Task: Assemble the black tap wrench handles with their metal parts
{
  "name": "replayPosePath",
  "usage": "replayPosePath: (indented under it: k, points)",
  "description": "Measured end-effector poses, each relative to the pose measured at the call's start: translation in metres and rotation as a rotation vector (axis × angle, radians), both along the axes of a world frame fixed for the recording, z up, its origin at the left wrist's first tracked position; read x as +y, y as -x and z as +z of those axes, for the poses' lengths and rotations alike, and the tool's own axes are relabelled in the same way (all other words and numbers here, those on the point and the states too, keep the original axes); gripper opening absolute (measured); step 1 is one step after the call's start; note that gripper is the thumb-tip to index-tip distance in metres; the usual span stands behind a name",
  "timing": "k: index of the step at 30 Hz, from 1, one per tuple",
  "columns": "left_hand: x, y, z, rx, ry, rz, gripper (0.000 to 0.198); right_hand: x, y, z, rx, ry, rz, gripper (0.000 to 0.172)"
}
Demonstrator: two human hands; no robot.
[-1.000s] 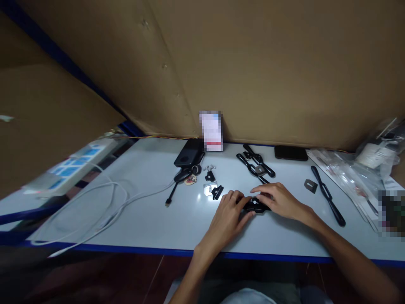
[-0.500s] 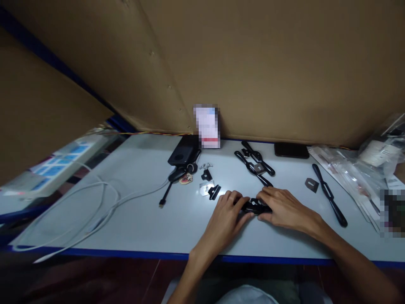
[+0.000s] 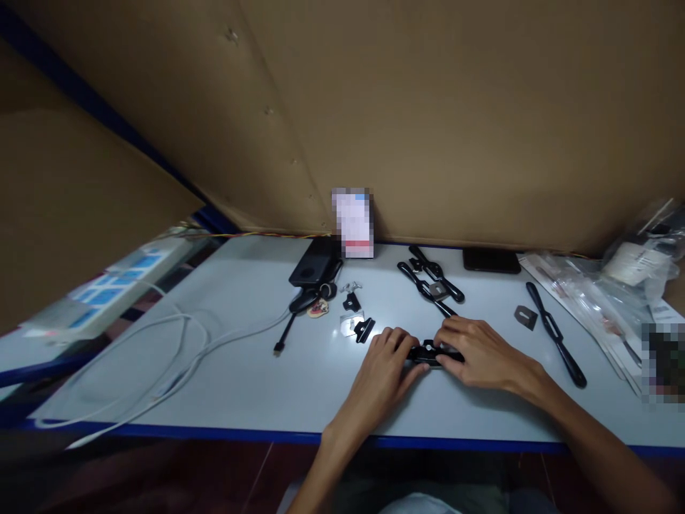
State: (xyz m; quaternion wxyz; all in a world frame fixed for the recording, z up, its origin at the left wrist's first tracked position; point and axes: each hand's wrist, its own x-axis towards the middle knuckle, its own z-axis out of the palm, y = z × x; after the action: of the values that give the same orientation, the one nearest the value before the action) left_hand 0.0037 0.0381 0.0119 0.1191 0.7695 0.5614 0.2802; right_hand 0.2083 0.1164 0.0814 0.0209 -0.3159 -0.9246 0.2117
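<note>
Between my two hands, low over the front of the table, is a black spokeshave [image 3: 427, 353]. My left hand [image 3: 386, 358] has its fingers and thumb closed on one handle, and my right hand [image 3: 474, 350] pinches the other. A dark plate sits at the middle of the body; fingers hide most of both handles. To the left of my left hand lie a black cap plate [image 3: 364, 330], a shiny blade [image 3: 349, 325], another black cap plate [image 3: 352, 301] and small silver screws [image 3: 350, 286]. Just beyond my right hand are two more spokeshave bodies [image 3: 422, 287] [image 3: 439, 274] and a grey blade [image 3: 439, 290].
At right lie another spokeshave body [image 3: 556, 334], a slotted blade [image 3: 525, 317] and plastic packets [image 3: 589, 307]. A dark phone [image 3: 491, 260] rests near the cardboard wall [image 3: 454, 128]. A black box [image 3: 313, 263], keys [image 3: 305, 300] and white cables [image 3: 198, 350] occupy the left.
The camera view has shifted slightly, so the table sits a little lower. Both hands keep their hold on the spokeshave; my right fingers have shifted slightly, showing more of its middle.
</note>
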Motion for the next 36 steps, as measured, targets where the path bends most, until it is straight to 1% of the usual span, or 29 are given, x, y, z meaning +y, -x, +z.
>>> replayPosePath:
  k: [5, 10, 12, 14, 17, 20, 22, 24, 27, 29, 32, 36]
  points:
    - [0.0, 0.0, 0.0, 0.002, 0.005, -0.002, 0.016, -0.001, 0.002, -0.005, 0.089, -0.04, 0.02, 0.018]
    - [0.001, 0.001, -0.002, 0.002, 0.009, -0.016, 0.016, 0.0, 0.01, -0.02, 0.207, -0.088, -0.011, 0.018]
    - [0.001, 0.001, -0.003, -0.002, 0.003, -0.022, 0.016, -0.001, 0.017, -0.025, 0.214, -0.102, -0.016, 0.013]
    - [0.002, 0.001, -0.004, -0.005, -0.01, -0.024, 0.016, -0.001, 0.024, -0.029, 0.212, -0.095, -0.024, 0.014]
    - [0.002, 0.001, -0.005, -0.004, -0.034, -0.013, 0.014, -0.001, 0.029, -0.031, 0.239, -0.03, -0.105, 0.018]
    - [0.002, 0.002, -0.005, 0.006, -0.032, -0.01, 0.015, 0.002, 0.027, -0.028, 0.267, 0.098, -0.202, 0.019]
    - [0.002, 0.002, -0.004, 0.003, -0.021, -0.013, 0.015, 0.005, 0.023, -0.024, 0.27, 0.18, -0.189, 0.015]
    - [0.001, 0.002, -0.003, -0.01, -0.016, -0.01, 0.015, 0.009, 0.016, -0.02, 0.267, 0.238, -0.145, 0.012]
    - [0.001, 0.002, -0.002, -0.025, -0.012, -0.004, 0.015, 0.013, 0.008, -0.015, 0.277, 0.299, -0.094, 0.028]
    - [0.002, 0.002, -0.002, -0.026, -0.011, -0.007, 0.015, 0.014, 0.005, -0.013, 0.277, 0.304, -0.06, 0.033]
    - [0.002, 0.003, -0.003, -0.027, -0.025, -0.009, 0.013, 0.015, 0.004, -0.014, 0.26, 0.246, -0.041, 0.027]
    - [0.003, 0.003, -0.005, -0.021, -0.039, -0.016, 0.013, 0.012, 0.01, -0.022, 0.224, 0.107, -0.054, 0.006]
